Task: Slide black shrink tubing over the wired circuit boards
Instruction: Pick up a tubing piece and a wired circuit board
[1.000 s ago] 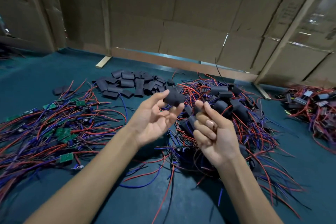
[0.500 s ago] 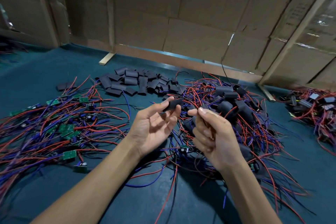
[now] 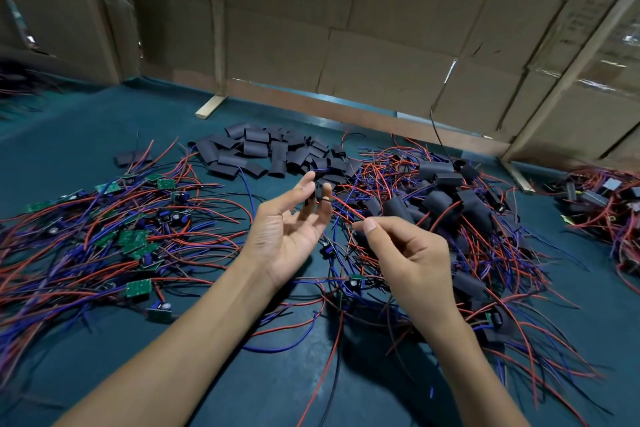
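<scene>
Teal covering spreads over the counter point(image 3: 104, 121), which carries three groups of parts. At left lies a tangle of bare wired circuit boards point(image 3: 138, 288), green, with red and blue leads; at far centre, a heap of cut black shrink tubing point(image 3: 263, 152); at right, a pile of sleeved boards point(image 3: 450, 204) with wires trailing toward the viewer. Both forearms reach in from the near edge. The left hand point(image 3: 287, 229) is raised palm-up, fingers loosely spread, its grip relaxed; a small dark piece point(image 3: 317, 192), possibly a tubing section, sits at the fingertips, though blur prevents telling whether it is pinched. The right hand point(image 3: 408, 253) is curled, its grip closed with thumb and forefinger pinching a red wire point(image 3: 346, 208) that runs up-left toward the left fingertips. Cardboard panels point(image 3: 381, 28) with pale wooden battens wall the far side. A further heap of wired parts point(image 3: 602, 198) lies at the far right, well apart from the hands.
</scene>
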`<state>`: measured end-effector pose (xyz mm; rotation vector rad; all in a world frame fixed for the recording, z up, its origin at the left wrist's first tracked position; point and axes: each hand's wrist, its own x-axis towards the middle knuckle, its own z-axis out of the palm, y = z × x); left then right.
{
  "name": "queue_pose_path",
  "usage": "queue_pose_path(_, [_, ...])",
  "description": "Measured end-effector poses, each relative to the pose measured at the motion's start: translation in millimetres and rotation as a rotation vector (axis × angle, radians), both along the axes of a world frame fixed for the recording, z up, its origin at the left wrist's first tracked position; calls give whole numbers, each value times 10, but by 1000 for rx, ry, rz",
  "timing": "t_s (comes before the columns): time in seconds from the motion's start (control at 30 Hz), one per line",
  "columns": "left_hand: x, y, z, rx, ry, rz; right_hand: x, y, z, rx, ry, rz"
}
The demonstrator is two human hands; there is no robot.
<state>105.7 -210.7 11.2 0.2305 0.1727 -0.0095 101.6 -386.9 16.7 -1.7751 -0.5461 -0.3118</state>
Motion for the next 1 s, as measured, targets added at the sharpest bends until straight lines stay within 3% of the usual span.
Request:
queue_pose_path(0.37, [-56, -25, 50, -36, 37, 6, -1, -4, -29, -82, -305, 52])
queue_pose_path(0.7, [-96, -53, 96, -41, 26, -42, 19, -12, -27, -197, -447, 51])
queue_pose_path(1.0, [-90, -58, 89, -24, 38, -43, 28, -43, -28, -205, -459, 65])
